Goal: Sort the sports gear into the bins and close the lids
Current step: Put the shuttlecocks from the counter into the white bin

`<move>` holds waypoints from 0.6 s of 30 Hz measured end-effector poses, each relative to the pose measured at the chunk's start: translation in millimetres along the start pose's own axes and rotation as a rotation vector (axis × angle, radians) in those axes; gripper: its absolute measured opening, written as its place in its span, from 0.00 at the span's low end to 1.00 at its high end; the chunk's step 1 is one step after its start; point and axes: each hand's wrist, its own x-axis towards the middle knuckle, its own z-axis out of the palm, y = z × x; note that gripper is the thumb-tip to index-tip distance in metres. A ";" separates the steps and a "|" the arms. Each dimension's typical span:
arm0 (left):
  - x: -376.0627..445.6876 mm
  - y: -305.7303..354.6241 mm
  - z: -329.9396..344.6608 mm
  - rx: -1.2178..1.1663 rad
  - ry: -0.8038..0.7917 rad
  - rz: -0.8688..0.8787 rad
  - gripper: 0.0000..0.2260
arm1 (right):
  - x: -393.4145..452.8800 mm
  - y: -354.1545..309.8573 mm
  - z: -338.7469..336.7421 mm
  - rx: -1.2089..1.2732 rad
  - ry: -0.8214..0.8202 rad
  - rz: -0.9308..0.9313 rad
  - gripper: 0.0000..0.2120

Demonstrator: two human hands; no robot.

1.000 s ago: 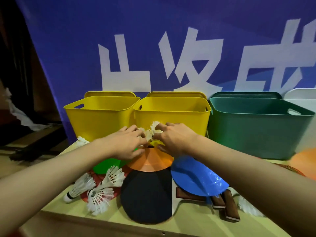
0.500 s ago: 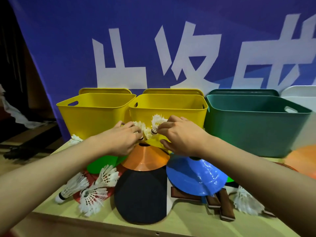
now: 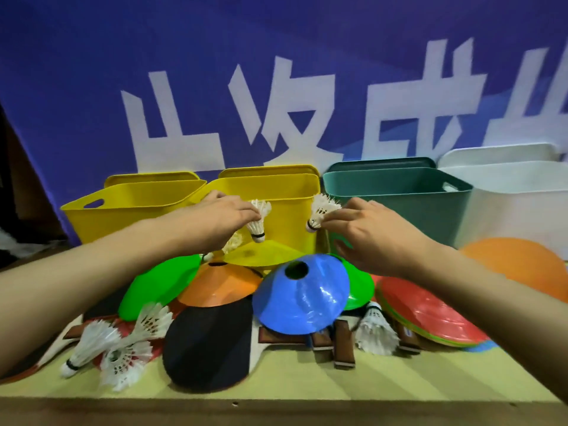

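Backing the whole scene, a blue banner (image 3: 276, 72) with big white characters hangs behind a wooden table (image 3: 307, 382). Four open bins in a row at the back: white bin (image 3: 516, 210) far right, dark green bin (image 3: 399, 210) next to it, then middle yellow bin (image 3: 292, 210), then left yellow bin (image 3: 123, 216); a matching lid stands behind each. Orange disc (image 3: 516, 265) at far right, partly behind the right forearm. Stack of red cones (image 3: 430, 315) lies flat near the right wrist. Black paddle (image 3: 209, 345) front centre, blue cone (image 3: 302, 298) tilted beside it, touching; orange cone (image 3: 221, 284) behind the paddle, green cone (image 3: 159, 284) to its left, yellow cone (image 3: 264, 253) against the middle yellow bin. Brown paddle handles (image 3: 341, 342) poke out under the blue cone.

Left hand (image 3: 215, 219) pinches a shuttlecock (image 3: 258, 221) by the feathers, cork down, in front of the middle yellow bin wall. Right hand (image 3: 368, 235) pinches a second shuttlecock (image 3: 319, 212) near its cork, fingertips clamped on it, at the gap between middle yellow and green bins. Both are held above the table, outside any bin. Loose shuttlecocks (image 3: 123, 348) lie in a cluster front left; one more (image 3: 373, 330) stands right of the blue cone.
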 end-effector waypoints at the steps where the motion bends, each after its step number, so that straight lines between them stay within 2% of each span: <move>1: 2.1 1.0 -3.8 0.013 -0.007 -0.004 0.31 | -3.5 1.5 0.1 -0.009 -0.010 -0.005 0.23; 5: 37.0 19.2 -25.5 0.026 0.086 0.081 0.24 | -40.7 30.1 -16.0 -0.084 -0.030 0.042 0.21; 8: 78.1 42.7 -51.9 -0.007 0.142 0.139 0.23 | -72.4 66.7 -33.0 -0.144 0.005 0.130 0.16; 12: 134.4 76.1 -83.3 0.019 0.171 0.188 0.19 | -96.4 112.7 -62.5 -0.221 0.008 0.246 0.16; 18: 204.1 115.0 -119.3 0.052 0.197 0.242 0.15 | -100.4 205.5 -70.0 -0.343 -0.118 0.451 0.17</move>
